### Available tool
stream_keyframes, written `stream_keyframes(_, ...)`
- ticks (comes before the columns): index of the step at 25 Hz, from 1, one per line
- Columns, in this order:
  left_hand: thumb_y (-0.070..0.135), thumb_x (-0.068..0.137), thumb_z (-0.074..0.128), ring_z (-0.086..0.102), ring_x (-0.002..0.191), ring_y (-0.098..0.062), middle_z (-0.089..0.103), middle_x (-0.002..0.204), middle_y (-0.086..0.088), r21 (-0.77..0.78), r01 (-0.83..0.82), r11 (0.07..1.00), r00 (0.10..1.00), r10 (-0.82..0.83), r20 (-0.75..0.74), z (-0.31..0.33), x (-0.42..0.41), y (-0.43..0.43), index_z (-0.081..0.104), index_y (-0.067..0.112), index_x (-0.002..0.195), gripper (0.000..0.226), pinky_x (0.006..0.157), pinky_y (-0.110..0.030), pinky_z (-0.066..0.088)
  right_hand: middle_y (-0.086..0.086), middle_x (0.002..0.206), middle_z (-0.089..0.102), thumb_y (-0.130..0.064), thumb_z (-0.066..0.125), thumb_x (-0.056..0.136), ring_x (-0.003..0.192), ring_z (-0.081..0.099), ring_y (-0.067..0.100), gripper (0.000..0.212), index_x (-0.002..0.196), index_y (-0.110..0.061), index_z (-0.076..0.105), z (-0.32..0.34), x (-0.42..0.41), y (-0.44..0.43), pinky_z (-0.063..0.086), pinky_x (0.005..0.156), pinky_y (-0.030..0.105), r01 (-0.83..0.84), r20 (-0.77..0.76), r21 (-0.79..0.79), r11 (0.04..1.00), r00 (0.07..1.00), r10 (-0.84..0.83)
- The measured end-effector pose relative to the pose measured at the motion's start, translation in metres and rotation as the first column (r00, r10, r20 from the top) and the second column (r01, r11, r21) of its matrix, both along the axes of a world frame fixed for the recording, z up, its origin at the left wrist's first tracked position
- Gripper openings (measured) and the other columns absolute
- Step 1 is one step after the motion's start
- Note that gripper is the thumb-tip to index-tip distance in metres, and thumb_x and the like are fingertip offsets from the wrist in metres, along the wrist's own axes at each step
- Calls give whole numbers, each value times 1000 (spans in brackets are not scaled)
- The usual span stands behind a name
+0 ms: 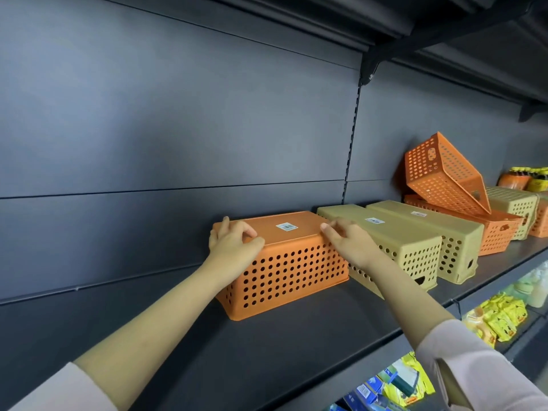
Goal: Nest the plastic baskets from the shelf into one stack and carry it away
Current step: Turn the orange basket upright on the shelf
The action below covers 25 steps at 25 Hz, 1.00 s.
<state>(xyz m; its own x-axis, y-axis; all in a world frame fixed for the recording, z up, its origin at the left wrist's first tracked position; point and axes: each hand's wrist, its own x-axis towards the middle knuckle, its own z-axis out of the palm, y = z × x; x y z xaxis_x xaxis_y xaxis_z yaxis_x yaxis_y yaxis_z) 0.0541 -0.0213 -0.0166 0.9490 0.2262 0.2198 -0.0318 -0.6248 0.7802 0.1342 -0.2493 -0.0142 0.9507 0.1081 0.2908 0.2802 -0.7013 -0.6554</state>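
Note:
An orange perforated basket (pixel 284 268) lies upside down on the dark shelf (pixel 267 345), with a small sticker on its base. My left hand (pixel 232 240) grips its left top corner, and my right hand (pixel 348 238) holds its right top edge. Right beside it stand two beige upturned baskets (pixel 406 241) (pixel 444 232). Further right an orange basket (pixel 498 229) lies flat, and another orange basket (pixel 444 173) leans tilted on top of it. Another beige basket (pixel 516 204) and one more orange basket (pixel 541 218) sit behind at the far right.
Jars with yellow lids (pixel 527 178) stand at the shelf's far right end. A lower shelf holds yellow snack packets (pixel 498 315) and blue packages (pixel 373 393). The dark back panel (pixel 178 129) rises behind the baskets, and an upper shelf (pixel 444 25) overhangs.

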Motion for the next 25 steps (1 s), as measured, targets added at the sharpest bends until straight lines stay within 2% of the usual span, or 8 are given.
stream_keyframes(3, 30, 93, 51, 6, 152, -33, 5, 166, -7, -125, -82, 989, 997, 79, -23, -1, 4, -7, 56, 33, 111, 19, 118, -52, 13, -2, 93, 63, -49, 57, 93, 87, 61, 18, 35, 103, -16, 53, -2, 11, -3, 46, 80, 33, -6, -7, 67, 998, 1000, 7)
stream_keyframes(5, 26, 92, 51, 29, 141, -33, 13, 163, -12, -327, -188, 926, 982, 182, -49, 2, -1, -19, 47, 31, 130, 38, 108, -46, 30, -1, 98, 58, -54, 61, 89, 80, 57, 13, 49, 115, -15, 47, -7, 16, -5, 45, 75, 31, 14, -39, 112, 994, 999, -9)
stream_keyframes(8, 28, 97, 55, 46, 116, -25, 36, 151, -9, -480, -237, 845, 968, 245, -48, -1, -15, -33, 14, 26, 152, 68, 90, -35, 36, 7, 121, 59, -65, 65, 78, 112, 57, 27, 77, 134, -17, 42, -8, 20, -11, 49, 94, 41, -7, -100, 154, 988, 995, 23)
stream_keyframes(10, 30, 96, 59, 47, 119, -22, 37, 151, -5, -487, -222, 845, 965, 261, 12, -2, -20, -36, 2, 28, 154, 81, 101, -35, 38, 12, 137, 55, -74, 65, 66, 130, 48, 35, 100, 144, -18, 39, -8, 20, -13, 43, 106, 51, -41, -81, 169, 985, 995, 55)
stream_keyframes(14, 9, 87, 70, 43, 133, -23, 25, 157, 0, -357, -246, 901, 934, 319, 160, 1, -41, -44, -8, 38, 153, 106, 109, -43, 39, 11, 144, 48, -77, 73, 41, 132, 47, 32, 130, 150, -19, 32, -19, 9, -29, 42, 107, 51, -135, -33, 262, 956, 988, 148)
stream_keyframes(18, 14, 81, 75, 38, 121, -15, 14, 139, 3, -159, -354, 922, 899, 382, 214, 1, -66, -60, -13, 38, 154, 117, 99, -29, 36, 6, 143, 34, -54, 85, 59, 127, 43, 20, 114, 153, -33, 24, -35, -8, -43, 35, 114, 42, -287, -39, 348, 893, 947, 320)
stream_keyframes(21, 39, 73, 84, 37, 114, -7, 20, 131, 5, -272, -391, 879, 853, 457, 252, 1, -77, -68, 16, 38, 150, 103, 101, -26, 32, 3, 141, 32, -57, 79, 69, 121, 40, 13, 98, 149, -31, 29, -43, -21, -42, 34, 111, 34, -310, -48, 448, 839, 928, 369)
stream_keyframes(25, 49, 78, 75, 42, 105, -10, 31, 124, -1, -463, -478, 746, 705, 641, 304, -5, -75, -74, 40, 22, 114, 57, 90, -24, 31, 1, 126, 49, -62, 68, 77, 112, 52, 13, 74, 124, -16, 33, -33, -31, -39, 40, 90, 30, -221, -178, 635, 740, 891, 418)
